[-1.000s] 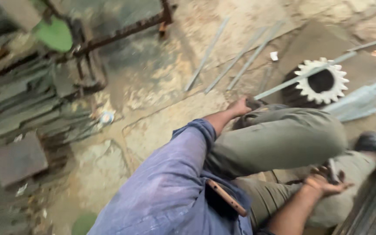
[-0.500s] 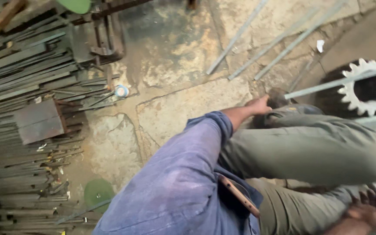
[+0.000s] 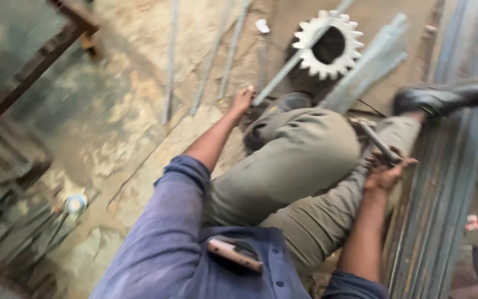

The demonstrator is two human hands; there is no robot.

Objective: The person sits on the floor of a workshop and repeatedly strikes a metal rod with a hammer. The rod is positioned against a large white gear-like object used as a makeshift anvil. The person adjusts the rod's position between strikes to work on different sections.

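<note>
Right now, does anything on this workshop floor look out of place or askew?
Yes. A pale toothed metal gear wheel lies flat on the dirt floor with a long grey metal rod slanting across it. The left hand rests by the rod's lower end; the right hand grips a short dark bar.

— Which colours do you see?
— A pale cream toothed metal gear wheel [image 3: 328,44], a grey thin metal rod [image 3: 297,58], olive-green trousers [image 3: 294,160], a blue-violet shirt sleeve [image 3: 161,243].
— And the shoe?
— A black shiny leather shoe [image 3: 443,97].

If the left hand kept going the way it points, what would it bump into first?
Probably the long grey metal rod: the left hand already reaches its near end. Farther along that line sits the toothed gear wheel, though blur makes depth unclear.
</note>
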